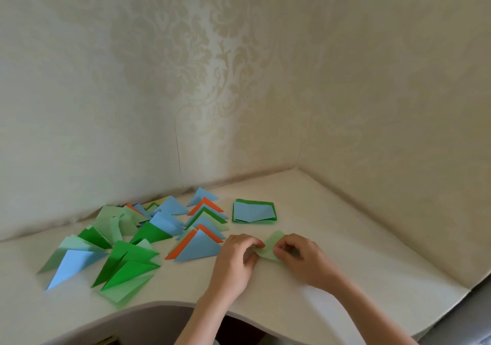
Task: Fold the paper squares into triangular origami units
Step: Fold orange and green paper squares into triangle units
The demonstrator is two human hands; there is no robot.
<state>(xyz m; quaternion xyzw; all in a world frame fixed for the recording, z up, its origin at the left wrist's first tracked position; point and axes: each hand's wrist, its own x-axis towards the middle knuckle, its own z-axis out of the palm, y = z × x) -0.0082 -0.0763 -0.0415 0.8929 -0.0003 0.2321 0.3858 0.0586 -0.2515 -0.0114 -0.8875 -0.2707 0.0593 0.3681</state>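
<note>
A light green paper piece (pixel 271 247) lies on the white table (pixel 332 238), partly folded, between both hands. My left hand (pixel 235 259) pinches its left edge with curled fingers. My right hand (pixel 300 255) pinches its right side, fingertips bent down onto the paper. Behind them sits a small stack of paper squares (pixel 253 211), blue on top of dark green. Folded triangles (pixel 198 249) in blue, orange and green are spread over the left half of the table.
Papered walls meet in a corner close behind the table. The table's front edge curves inward near my body (pixel 159 304). More folded triangles (pixel 127 267) lie near that front edge at the left.
</note>
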